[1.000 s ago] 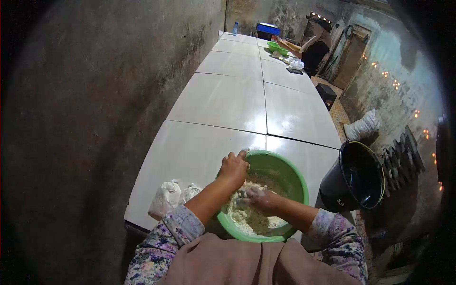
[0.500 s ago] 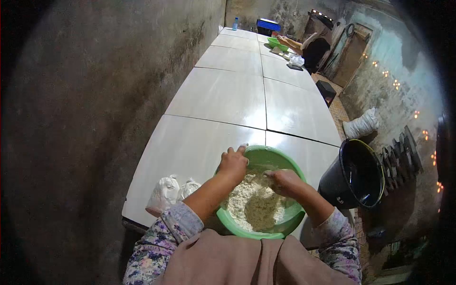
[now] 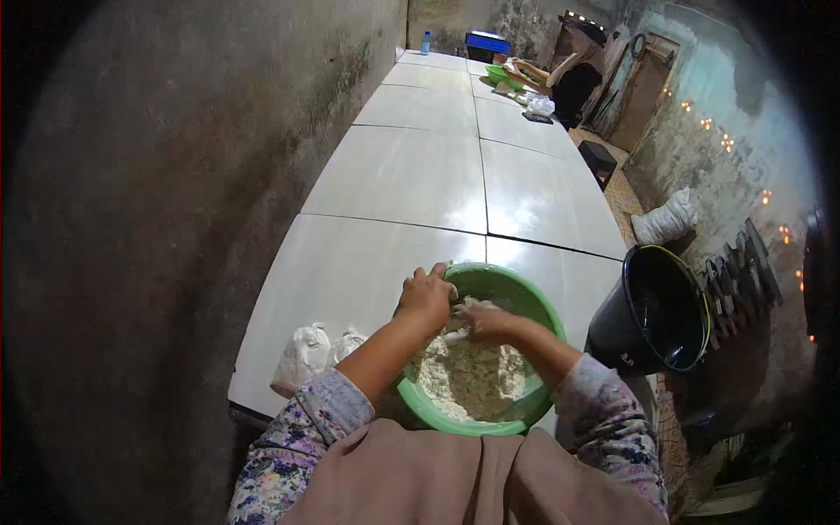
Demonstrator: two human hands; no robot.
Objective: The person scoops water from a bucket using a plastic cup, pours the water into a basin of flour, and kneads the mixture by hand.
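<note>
A green basin [image 3: 544, 319] stands at the table's near edge, with pale, crumbly flour mixture [image 3: 464, 376] in it. My left hand [image 3: 426, 300] grips the basin's upper left rim, its fingers curled over the edge. Inside the basin, my right hand [image 3: 483, 320] is in the far part of the mixture, its fingers whitened with flour and blurred. Whether it holds any of the mixture cannot be made out. Left of the basin are two white bags, one larger [image 3: 304, 354] and one smaller [image 3: 348, 346], partly behind my left forearm.
A black bucket [image 3: 643, 306] stands close to the basin's right. At the table's [image 3: 398, 175] far end another person [image 3: 577, 87] works beside a green bowl [image 3: 499, 75]. A blue bottle [image 3: 426, 44] and a blue container [image 3: 487, 44] are there too. A white sack [image 3: 667, 219] lies at right.
My right hand has gone from the basin's right side leftward, nearer my left hand. My left hand stays on the rim. The view has shifted slightly.
</note>
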